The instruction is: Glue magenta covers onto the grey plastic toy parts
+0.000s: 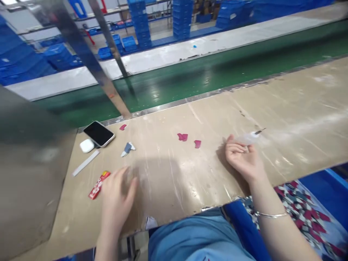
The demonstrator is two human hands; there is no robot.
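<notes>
- Bright; glare marks the table [163, 145] at five o'clock, the green strip [190, 79] at eleven.
- Shadow dims the table at six.
- Left hand [116, 195] blurs at eight.
- Crates [182, 20] look soft at twelve.

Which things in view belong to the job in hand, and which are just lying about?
Likely the job's:
clear bottle with thin dark tip, in the right hand
maroon pieces
grey-and-white piece
blue bin of similar pieces

Probably lying about:
phone
white case
pale strip
red packet, beside the left hand
</notes>
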